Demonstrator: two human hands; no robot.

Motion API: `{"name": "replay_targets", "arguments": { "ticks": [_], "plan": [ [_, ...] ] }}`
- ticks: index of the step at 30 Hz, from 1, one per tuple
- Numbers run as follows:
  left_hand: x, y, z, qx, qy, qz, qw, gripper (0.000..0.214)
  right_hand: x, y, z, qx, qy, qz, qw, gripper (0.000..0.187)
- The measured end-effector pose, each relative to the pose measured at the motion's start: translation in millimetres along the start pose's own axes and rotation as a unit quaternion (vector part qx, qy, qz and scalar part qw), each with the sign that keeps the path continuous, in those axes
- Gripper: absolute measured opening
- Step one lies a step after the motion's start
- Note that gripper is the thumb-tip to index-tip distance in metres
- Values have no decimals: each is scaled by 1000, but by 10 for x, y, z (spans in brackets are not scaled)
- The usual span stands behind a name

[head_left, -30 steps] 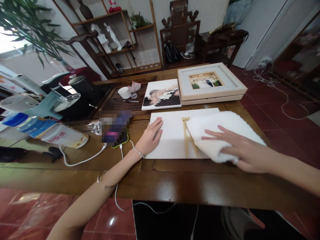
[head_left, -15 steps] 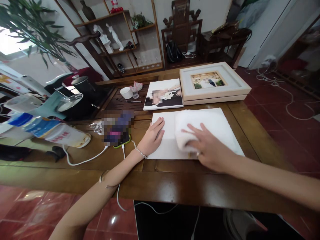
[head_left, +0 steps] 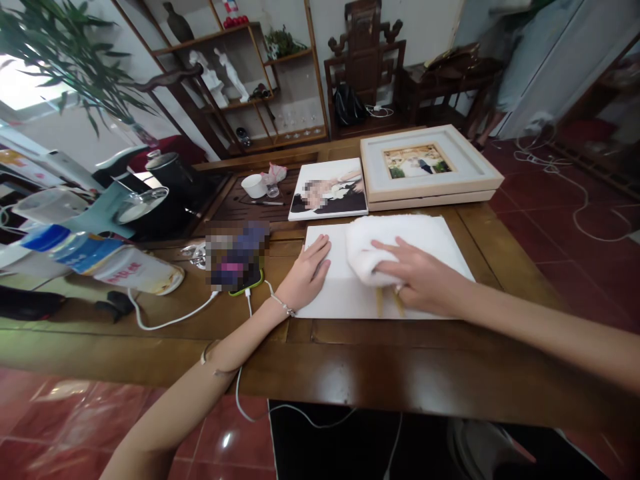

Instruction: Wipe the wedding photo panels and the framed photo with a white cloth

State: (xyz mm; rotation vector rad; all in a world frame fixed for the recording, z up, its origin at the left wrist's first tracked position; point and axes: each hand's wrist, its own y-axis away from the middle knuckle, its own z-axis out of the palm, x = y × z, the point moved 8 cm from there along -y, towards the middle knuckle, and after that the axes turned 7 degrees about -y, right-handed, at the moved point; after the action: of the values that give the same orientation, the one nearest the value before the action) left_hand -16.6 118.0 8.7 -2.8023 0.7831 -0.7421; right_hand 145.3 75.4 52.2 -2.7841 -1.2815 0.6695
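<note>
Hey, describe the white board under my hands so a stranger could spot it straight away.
On the wooden table, look in front of the framed picture and the photo print. The white board lies flat under the left hand and a towel; unlike its neighbours, it shows no photo.

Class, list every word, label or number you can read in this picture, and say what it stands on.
Nothing can be quoted.
Pouch: red print, too blurred to read.
Phone: screen blurred out, unreadable.
Paper at the left edge: orange marks, too small to read.
Board, cloth, framed photo: no text shows.
</note>
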Motion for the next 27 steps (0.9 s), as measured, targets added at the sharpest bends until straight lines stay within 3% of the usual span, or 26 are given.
{"name": "replay_targets", "arguments": {
  "ticks": [4,8,11,15,18,20,23,27],
  "plan": [
    [10,-3,-4,-5,-3,1,1000,42,348,-280,-167,8,9,43,999,46],
    [5,-3,8,-15,-9,-6,1000,45,330,-420,-111,13,29,53,998,45],
    [-4,-1,15,-13,-11,-9,1000,46,58,-344,116,4,65,33,997,43],
    [-18,5,14,-1,-6,-4,1000,44,-537,-54,396,-22,106,-43,993,33],
    [-25,11,20,-3,-5,1,1000,44,-921,162,449,-36,89,-91,991,25],
    [-26,14,24,-5,-2,4,1000,44,-1046,236,445,-50,74,-107,990,24],
    [-25,15,22,-6,1,4,1000,44,-971,200,402,-58,61,-95,992,27],
    [-33,10,31,-11,-11,-6,1000,45,-548,-62,320,-57,100,-55,992,35]
  ]
}}
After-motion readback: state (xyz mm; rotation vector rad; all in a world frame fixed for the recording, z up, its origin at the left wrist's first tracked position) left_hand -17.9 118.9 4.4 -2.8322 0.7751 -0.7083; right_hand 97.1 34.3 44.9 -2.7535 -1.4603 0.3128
